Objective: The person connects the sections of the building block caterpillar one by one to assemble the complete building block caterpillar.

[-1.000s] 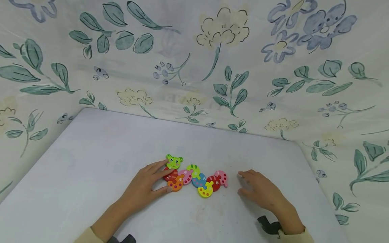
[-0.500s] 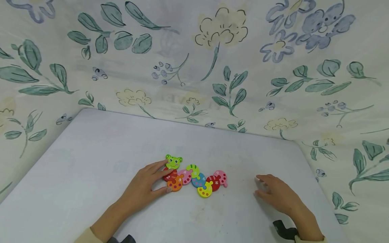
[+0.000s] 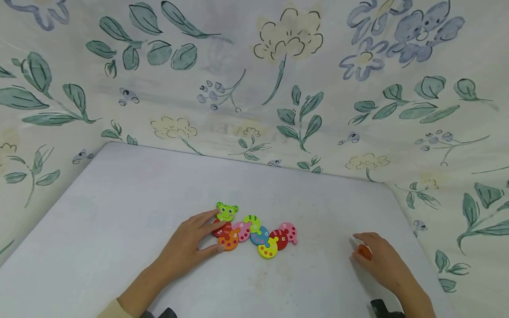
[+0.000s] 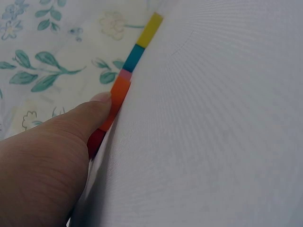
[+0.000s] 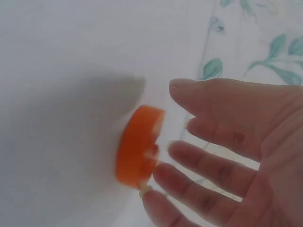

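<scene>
A caterpillar jigsaw puzzle (image 3: 260, 235) of joined, numbered, coloured pieces lies on the white table. My left hand (image 3: 188, 242) holds its left end, fingers by the green smiling head (image 3: 226, 212) and over the red piece numbered 2. In the left wrist view the thumb (image 4: 97, 111) presses the edge of the orange piece (image 4: 116, 104). Right of the puzzle, my right hand (image 3: 383, 260) is beside a separate orange piece (image 5: 137, 146). That piece stands on edge in the right wrist view, in front of the loosely spread fingers (image 5: 208, 165), the lowest fingertip at its bottom edge.
The white table (image 3: 159, 185) runs back to a flowered cloth (image 3: 238, 88) that hangs behind and along both sides. A dark strap mount (image 3: 383, 309) shows at the right wrist, and another at the left.
My right hand has moved right, away from the puzzle's pink tail end. An orange piece now shows between its thumb and fingers. My left hand and the puzzle have stayed put.
</scene>
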A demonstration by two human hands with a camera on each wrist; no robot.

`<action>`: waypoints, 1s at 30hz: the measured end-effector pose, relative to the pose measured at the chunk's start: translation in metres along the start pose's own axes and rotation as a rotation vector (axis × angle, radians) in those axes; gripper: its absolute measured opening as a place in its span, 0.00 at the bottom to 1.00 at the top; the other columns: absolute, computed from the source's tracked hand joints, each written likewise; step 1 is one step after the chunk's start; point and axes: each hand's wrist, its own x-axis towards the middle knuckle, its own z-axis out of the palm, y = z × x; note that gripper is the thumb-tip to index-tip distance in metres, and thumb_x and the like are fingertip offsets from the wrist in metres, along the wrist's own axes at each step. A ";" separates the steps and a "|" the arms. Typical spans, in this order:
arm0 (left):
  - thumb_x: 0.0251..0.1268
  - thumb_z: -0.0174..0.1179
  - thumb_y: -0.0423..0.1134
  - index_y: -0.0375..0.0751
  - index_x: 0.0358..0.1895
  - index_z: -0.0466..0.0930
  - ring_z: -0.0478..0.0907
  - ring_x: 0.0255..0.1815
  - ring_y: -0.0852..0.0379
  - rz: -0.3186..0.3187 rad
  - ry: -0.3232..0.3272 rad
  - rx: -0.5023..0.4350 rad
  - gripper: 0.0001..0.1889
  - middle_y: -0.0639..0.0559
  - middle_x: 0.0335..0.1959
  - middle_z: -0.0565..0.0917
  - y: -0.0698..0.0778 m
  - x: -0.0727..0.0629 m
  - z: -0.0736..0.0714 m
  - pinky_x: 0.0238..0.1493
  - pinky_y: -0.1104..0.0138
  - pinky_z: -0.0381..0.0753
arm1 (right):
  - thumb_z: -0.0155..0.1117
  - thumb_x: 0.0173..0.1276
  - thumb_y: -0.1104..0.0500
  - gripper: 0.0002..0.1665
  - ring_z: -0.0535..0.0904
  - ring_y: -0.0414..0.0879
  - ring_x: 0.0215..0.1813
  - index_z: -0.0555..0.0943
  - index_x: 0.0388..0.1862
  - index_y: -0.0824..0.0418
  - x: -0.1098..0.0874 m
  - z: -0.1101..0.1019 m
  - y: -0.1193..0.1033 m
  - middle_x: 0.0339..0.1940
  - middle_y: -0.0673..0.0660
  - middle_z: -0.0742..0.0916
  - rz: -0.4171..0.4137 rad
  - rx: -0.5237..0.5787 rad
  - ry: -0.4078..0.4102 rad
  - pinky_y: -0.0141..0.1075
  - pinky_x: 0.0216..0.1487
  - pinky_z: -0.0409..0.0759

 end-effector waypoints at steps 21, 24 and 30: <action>0.63 0.75 0.56 0.58 0.72 0.78 0.64 0.78 0.47 0.007 0.005 0.001 0.34 0.54 0.80 0.66 -0.003 -0.001 0.001 0.73 0.41 0.67 | 0.66 0.75 0.61 0.24 0.84 0.49 0.42 0.79 0.65 0.73 -0.010 0.007 -0.002 0.49 0.62 0.88 0.061 0.059 -0.019 0.41 0.39 0.85; 0.63 0.74 0.56 0.58 0.72 0.78 0.63 0.78 0.47 0.008 0.004 -0.002 0.34 0.54 0.80 0.66 -0.003 -0.001 0.001 0.73 0.41 0.67 | 0.61 0.81 0.57 0.23 0.86 0.53 0.44 0.80 0.65 0.72 -0.011 0.011 -0.006 0.50 0.64 0.89 0.035 0.083 0.017 0.45 0.41 0.87; 0.62 0.75 0.56 0.56 0.72 0.79 0.63 0.78 0.47 0.016 0.008 0.002 0.34 0.53 0.80 0.67 -0.002 -0.001 0.001 0.73 0.41 0.68 | 0.58 0.83 0.58 0.18 0.85 0.51 0.40 0.82 0.60 0.70 -0.008 0.018 -0.014 0.46 0.61 0.90 -0.028 0.102 0.144 0.43 0.39 0.86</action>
